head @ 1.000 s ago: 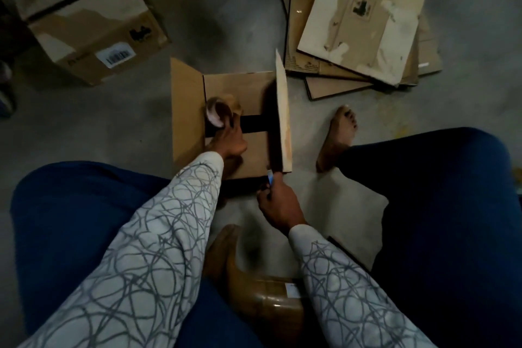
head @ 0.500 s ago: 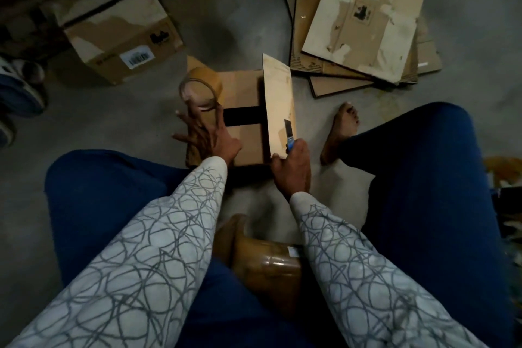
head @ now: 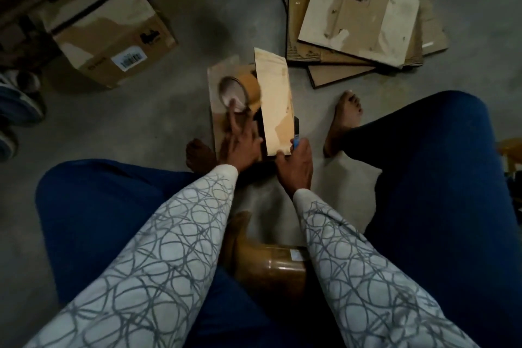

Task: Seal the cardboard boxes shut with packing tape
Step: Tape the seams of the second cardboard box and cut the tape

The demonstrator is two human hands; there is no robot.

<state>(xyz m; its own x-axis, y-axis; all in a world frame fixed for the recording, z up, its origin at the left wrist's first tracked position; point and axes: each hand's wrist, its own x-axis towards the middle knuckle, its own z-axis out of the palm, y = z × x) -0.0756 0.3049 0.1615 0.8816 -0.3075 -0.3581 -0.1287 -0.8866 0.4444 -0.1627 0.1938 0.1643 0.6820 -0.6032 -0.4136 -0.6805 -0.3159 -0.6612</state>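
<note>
On the floor [head: 158, 110], a small cardboard box [head: 216, 82] with its right flap [head: 272, 99] raised upright. Over its left side, tape roll [head: 240, 90], threaded on the straight index finger of the left hand [head: 240, 147]; other fingers spread, uncurled. At the flap's near corner, right hand [head: 296, 164], clenched around a blue cutter [head: 295, 144].

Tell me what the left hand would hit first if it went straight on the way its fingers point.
The tape roll: the left hand points away and slightly left, and one of its fingers seems to reach the roll's core. Blur leaves contact uncertain.
</note>
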